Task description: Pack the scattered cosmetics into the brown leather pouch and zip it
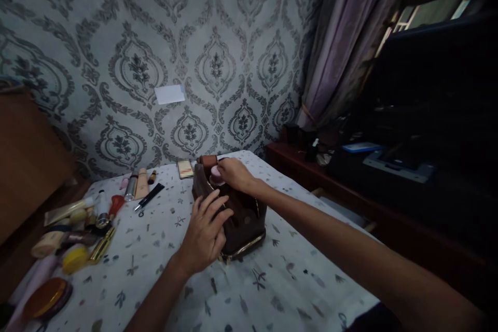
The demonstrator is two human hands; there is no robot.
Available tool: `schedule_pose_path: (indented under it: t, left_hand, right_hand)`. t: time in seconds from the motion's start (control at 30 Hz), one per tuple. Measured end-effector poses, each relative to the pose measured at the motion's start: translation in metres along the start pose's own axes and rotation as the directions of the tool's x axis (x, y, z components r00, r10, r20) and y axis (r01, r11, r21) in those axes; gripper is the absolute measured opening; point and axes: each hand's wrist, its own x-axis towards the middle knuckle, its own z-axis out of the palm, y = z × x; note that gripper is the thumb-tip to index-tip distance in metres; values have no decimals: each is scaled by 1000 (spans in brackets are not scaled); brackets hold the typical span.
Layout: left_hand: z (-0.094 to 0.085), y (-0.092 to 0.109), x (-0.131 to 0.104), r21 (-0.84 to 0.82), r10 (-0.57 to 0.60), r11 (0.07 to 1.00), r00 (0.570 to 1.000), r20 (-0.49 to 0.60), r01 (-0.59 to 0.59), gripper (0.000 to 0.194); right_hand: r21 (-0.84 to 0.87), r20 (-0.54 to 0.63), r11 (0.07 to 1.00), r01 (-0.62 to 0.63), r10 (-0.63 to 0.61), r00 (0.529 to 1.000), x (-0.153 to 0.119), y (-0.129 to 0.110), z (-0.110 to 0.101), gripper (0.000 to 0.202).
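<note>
A dark brown bag (243,228) with a gold zipper stands on the patterned cloth (249,295), its top unzipped. My right hand (235,174) is closed on a small round pink item (217,174) at the far side of the bag's opening. What kind of item it is, I cannot make out. My left hand (208,231) lies against the near left side of the bag with its fingers spread. Most of the bag's inside is dark or hidden behind my right hand and forearm.
Several cosmetics lie at the left: a black tube (150,197), a beige tube (142,183), a yellow jar (75,259), an amber-lidded jar (47,298). A small pale box (185,168) sits behind the bag. A cardboard box (31,161) stands far left, a dark red desk (288,158) at right.
</note>
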Motion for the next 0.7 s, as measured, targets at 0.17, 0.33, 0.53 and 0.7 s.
schedule_pose_path:
  t: [0.17, 0.33, 0.53, 0.7]
  left_hand:
    - [-3, -5, 1, 5, 21, 1000, 998, 56, -22, 50]
    - [-12, -7, 1, 48, 31, 998, 995, 95, -35, 52]
    - [-27, -22, -38, 244, -112, 967, 985, 130, 78, 54]
    - [-46, -54, -85, 474, -449, 821, 873, 191, 319, 42]
  right_hand:
    - [141, -448, 898, 417, -318, 836, -84, -13, -14, 37]
    - [75, -470, 473, 878, -759, 450, -151, -32, 38, 39]
    - [335, -130, 601, 726, -733, 668, -153, -38, 104, 33]
    - [503, 131, 745, 438, -566, 814, -131, -55, 136, 13]
